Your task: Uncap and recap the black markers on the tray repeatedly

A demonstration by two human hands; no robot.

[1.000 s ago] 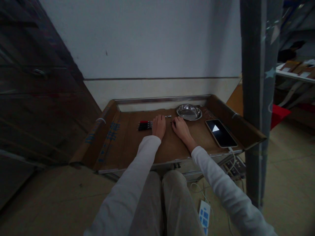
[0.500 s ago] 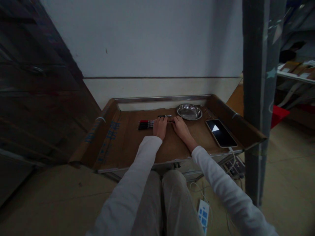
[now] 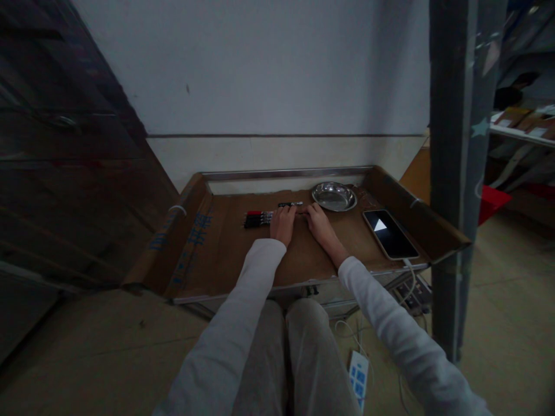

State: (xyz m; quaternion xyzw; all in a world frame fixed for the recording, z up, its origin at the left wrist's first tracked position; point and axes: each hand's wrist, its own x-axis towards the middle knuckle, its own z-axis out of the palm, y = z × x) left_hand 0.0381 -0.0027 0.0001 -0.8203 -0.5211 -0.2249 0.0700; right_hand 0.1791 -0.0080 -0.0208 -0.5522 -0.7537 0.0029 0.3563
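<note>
Since a second ago your hands are sitting closer together, and the loose pen is now showing in full beyond your left hand. You are resting that hand knuckles-up on the cardboard-lined tray, its fingertips touching the row of pens; whether it is pinching anything I cannot tell. Your right hand is lying just beside it, fingers curled, grip unclear. You are keeping the steel dish and phone to the right.
</note>
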